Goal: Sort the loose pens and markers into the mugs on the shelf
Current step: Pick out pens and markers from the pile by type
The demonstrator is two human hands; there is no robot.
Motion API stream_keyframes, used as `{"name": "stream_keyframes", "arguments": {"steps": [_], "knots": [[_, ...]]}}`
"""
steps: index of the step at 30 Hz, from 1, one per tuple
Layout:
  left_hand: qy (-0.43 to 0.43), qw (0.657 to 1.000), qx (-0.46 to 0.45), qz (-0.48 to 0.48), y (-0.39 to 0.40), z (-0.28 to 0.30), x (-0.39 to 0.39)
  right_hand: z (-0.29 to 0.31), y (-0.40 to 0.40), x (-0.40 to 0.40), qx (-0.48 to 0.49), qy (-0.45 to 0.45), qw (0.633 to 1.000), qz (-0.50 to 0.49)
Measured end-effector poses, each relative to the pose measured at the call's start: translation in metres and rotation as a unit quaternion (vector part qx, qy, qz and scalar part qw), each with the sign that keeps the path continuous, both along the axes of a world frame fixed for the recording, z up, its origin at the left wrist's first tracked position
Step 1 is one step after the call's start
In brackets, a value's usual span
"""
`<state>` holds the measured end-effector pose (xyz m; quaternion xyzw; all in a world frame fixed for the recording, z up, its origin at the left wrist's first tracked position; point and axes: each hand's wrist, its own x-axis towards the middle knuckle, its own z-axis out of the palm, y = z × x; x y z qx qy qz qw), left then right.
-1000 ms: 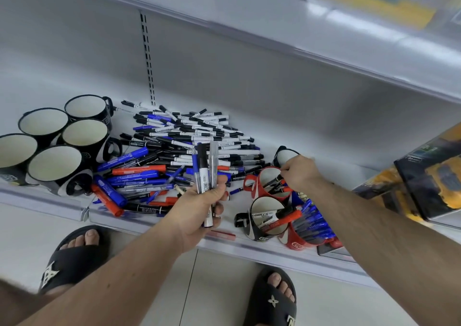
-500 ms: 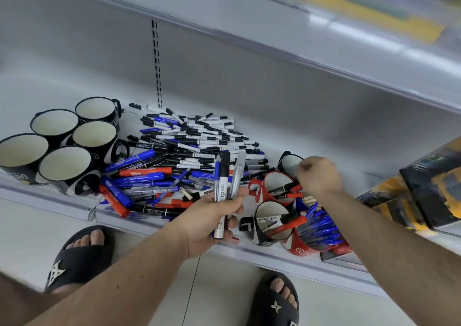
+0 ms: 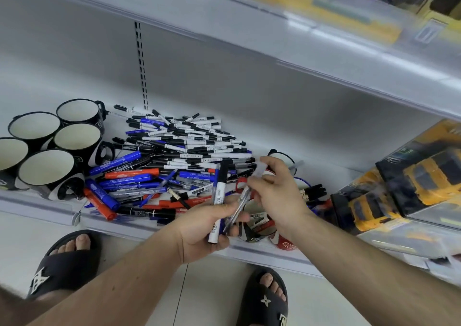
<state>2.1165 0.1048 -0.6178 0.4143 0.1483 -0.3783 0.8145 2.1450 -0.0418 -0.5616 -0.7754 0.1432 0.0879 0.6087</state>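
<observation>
A heap of loose pens and markers (image 3: 179, 156) in black, blue and red lies on the white shelf (image 3: 262, 252). My left hand (image 3: 202, 228) grips a small bunch of pens, with a white marker with a black cap (image 3: 219, 191) standing up among them. My right hand (image 3: 277, 191) pinches a clear pen (image 3: 239, 206) from that bunch. Several empty black mugs (image 3: 47, 173) stand at the left. Behind my hands are red and black mugs (image 3: 284, 243) with pens in them, mostly hidden.
Boxed yellow toy cars (image 3: 409, 183) stand on the shelf at the right. Overhead runs an upper shelf (image 3: 274, 38). My feet in black slippers (image 3: 62, 263) are on the tiled floor below the shelf edge.
My right hand has come back from the red mugs to my left hand and taken hold of a clear pen in the bunch. My left hand has shifted right.
</observation>
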Motion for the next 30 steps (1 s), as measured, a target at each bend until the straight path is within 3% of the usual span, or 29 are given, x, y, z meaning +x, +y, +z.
{"name": "stream_keyframes", "arguments": {"steps": [3,9,11,13,16,20,30], "knots": [[0.023,0.998,0.029,0.05,-0.002,0.0,0.004,0.002,-0.012,-0.001,0.024,-0.011,0.998,-0.058],[-0.027,0.987,0.104,0.117,-0.005,-0.003,0.011,0.002,-0.034,-0.001,0.014,-0.055,0.994,-0.096],[-0.044,0.984,0.129,0.114,-0.008,-0.003,0.013,0.005,-0.054,0.017,-0.037,-0.112,0.982,-0.15],[-0.038,0.98,0.152,0.123,-0.009,-0.004,0.017,0.01,-0.084,0.047,-0.114,-0.189,0.946,-0.239],[-0.03,0.974,0.186,0.124,-0.009,-0.002,0.026,0.009,-0.117,0.083,-0.245,-0.191,0.905,-0.291],[-0.029,0.979,0.156,0.124,-0.011,0.0,0.032,-0.021,-0.128,0.105,-0.343,-0.143,0.899,-0.231],[-0.028,0.986,0.118,0.116,-0.006,-0.009,0.033,-0.063,-0.114,0.13,-0.438,-0.054,0.893,-0.087]]}}
